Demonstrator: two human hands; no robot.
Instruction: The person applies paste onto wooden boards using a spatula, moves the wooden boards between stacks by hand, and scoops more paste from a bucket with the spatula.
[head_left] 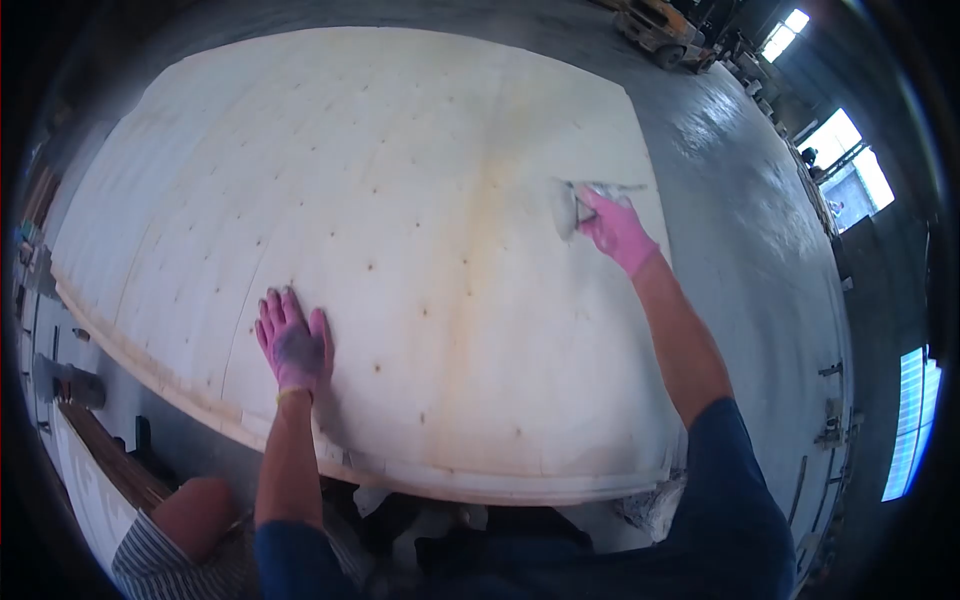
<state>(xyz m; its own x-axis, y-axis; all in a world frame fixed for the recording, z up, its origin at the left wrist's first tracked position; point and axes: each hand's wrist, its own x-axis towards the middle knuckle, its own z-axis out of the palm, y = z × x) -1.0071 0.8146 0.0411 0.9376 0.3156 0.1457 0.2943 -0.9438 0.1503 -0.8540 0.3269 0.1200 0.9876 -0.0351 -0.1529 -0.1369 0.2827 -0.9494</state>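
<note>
A large pale plywood sheet (pixel 400 240), dotted with small brown knots and crossed by a yellowish streak, spreads out in front of me. My left hand (pixel 294 340), in a pink glove with a dark smudge on its back, lies flat on the sheet with its fingers stretched out. Near the sheet's right side, my right hand (pixel 618 230), also gloved in pink, is closed around a putty knife (pixel 567 212). The knife's broad blade is at the wood surface; its handle is mostly hidden by my fingers. Beside this hand runs a short dark mark (pixel 630 187) on the wood.
A forklift (pixel 660 30) stands on the grey floor (pixel 740 200) beyond the far right corner. At lower left are a dark bucket (pixel 78 385), brown boards (pixel 110 460) and striped cloth (pixel 160 560) by a bare limb. Crumpled plastic (pixel 652 508) sits below the near right corner.
</note>
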